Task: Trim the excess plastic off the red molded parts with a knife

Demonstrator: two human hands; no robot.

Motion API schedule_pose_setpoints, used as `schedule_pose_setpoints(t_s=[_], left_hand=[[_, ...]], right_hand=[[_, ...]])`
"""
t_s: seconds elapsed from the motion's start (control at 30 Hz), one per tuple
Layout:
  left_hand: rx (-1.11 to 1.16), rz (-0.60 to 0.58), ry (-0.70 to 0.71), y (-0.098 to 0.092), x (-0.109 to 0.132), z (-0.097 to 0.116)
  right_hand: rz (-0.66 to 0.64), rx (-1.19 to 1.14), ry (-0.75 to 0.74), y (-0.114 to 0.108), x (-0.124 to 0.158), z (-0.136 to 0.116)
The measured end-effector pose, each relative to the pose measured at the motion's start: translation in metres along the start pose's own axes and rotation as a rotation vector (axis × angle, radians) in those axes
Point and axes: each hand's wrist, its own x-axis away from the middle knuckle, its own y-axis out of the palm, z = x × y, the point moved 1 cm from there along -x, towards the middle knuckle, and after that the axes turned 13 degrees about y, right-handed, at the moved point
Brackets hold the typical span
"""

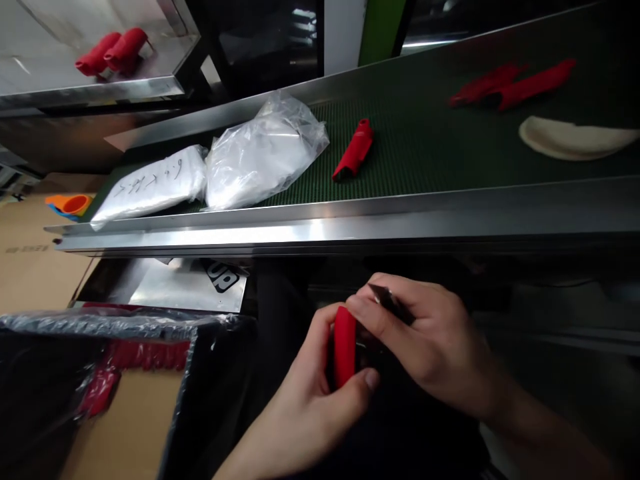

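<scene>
I see my left hand (310,393) gripping a red sleeve (345,347) below the belt's (425,153) near edge; my right hand (425,340) pinches a dark blade (393,303) against it. Bags (260,153) crowd the belt's left end, another red sleeve (354,150) mid-belt.

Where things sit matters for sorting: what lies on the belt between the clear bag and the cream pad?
One red sleeve, on the green belt, in the head view.

We look from one head camera, forward and down, close over our hands (380,347), with the belt's (430,153) near edge crossing just above them.
</scene>
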Motion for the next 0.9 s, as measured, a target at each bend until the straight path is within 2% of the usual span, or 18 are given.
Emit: schedule_pose_setpoints(t_s=[0.07, 0.13, 0.2, 0.37, 0.47, 0.7, 0.9], left_hand=[[-0.002, 0.034, 0.015, 0.004, -0.001, 0.003], [0.045, 0.071, 0.002, 0.007, -0.001, 0.004], [0.099, 0.096, -0.008, 0.007, -0.001, 0.004], [0.207, 0.120, 0.049, 0.005, 0.000, 0.007], [0.253, 0.139, 0.059, 0.006, 0.001, 0.008], [0.241, 0.123, 0.032, 0.006, 0.002, 0.012], [0.132, 0.111, 0.039, 0.003, 0.004, 0.014]], right_hand=[[-0.006, -0.027, 0.065, -0.003, 0.000, 0.003], [0.058, -0.002, 0.045, -0.009, 0.002, 0.008], [0.110, 0.104, -0.063, -0.014, 0.006, 0.012], [0.160, 0.413, -0.476, -0.019, 0.017, 0.013], [0.239, 0.538, -0.598, -0.016, 0.021, 0.011], [0.268, 0.599, -0.668, -0.017, 0.019, 0.012], [0.262, 0.643, -0.696, -0.019, 0.019, 0.013]])
